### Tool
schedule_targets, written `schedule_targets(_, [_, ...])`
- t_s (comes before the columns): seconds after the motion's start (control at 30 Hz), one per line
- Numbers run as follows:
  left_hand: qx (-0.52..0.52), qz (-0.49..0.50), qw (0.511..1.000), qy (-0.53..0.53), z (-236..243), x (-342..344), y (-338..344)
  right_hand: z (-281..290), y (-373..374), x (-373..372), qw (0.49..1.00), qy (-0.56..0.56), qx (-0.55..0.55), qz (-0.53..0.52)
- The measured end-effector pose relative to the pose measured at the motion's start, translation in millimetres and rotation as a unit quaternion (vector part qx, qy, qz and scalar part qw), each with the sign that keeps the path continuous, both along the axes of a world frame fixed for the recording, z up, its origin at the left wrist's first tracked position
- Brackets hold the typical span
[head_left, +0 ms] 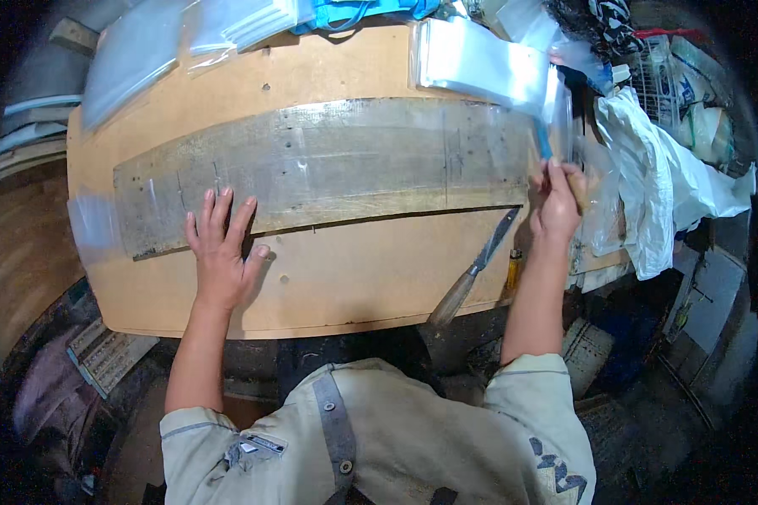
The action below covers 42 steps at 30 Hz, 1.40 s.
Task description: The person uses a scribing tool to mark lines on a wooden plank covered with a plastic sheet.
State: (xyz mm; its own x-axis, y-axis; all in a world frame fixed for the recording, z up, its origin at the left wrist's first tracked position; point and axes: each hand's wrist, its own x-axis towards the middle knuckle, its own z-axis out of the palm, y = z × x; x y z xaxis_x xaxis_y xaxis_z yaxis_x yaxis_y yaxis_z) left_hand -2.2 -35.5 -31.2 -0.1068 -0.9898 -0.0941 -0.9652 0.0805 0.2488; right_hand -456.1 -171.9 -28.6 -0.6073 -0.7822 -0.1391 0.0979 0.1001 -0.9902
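Note:
A long, worn grey-brown wooden board (362, 156) lies across the tabletop, with what looks like clear plastic film over it. My left hand (221, 244) rests flat near the board's left end, fingers spread on its front edge. At the board's right end my right hand (556, 202) is closed around a slim tool (543, 139) with a blue upper part. A tan, handle-like piece shows beside the fingers; the grip hides the middle. In front of the board lies a knife (480, 265) with a dark narrow blade and wooden handle. A small yellow lighter-like object (515, 268) sits beside my right forearm.
Stacks of clear plastic sheets (135, 59) and plastic bags (480, 63) lie along the table's (354, 286) far side, near a blue bag (362, 10). White sacking (648, 177) hangs at the right. A bucket (588, 353) stands below the right edge.

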Motion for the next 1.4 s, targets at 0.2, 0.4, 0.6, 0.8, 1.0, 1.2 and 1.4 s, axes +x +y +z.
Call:
schedule_targets(0.2, [0.003, 0.01, 1.0, 0.026, 3.2, -0.4, 1.5, -6.4, 24.0, 13.5, 0.954, 0.277, -0.081, -0.083])
schedule_targets(0.4, [0.031, 0.011, 0.999, 0.004, 10.2, 5.1, 1.6, 18.8, 6.1, 90.7, 0.919, 0.286, -0.074, 0.261])
schedule_targets(0.6, [0.006, 0.022, 1.0, -0.009, 2.6, 26.5, 8.3, -4.4, 3.1, 92.8, 0.939, 0.152, 0.004, 0.31])
schedule_targets(0.8, [-0.029, 0.034, 0.999, -0.012, -8.0, 41.5, 21.3, -5.5, 19.5, 96.8, 0.937, 0.208, 0.002, 0.282])
schedule_targets(1.0, [-0.032, 0.057, 0.997, -0.029, -13.7, 44.2, 21.4, -10.3, 15.2, 102.2, 0.958, 0.196, 0.032, 0.207])
schedule_targets(1.2, [-0.066, 0.11, 0.989, -0.073, -21.4, 41.9, 22.2, -17.6, 18.4, 100.3, 0.948, 0.196, 0.003, 0.252])
schedule_targets(1.4, [-0.03, 0.156, 0.986, -0.043, -19.3, 40.3, 23.5, -21.9, 25.4, 100.5, 0.96, 0.111, 0.005, 0.255])
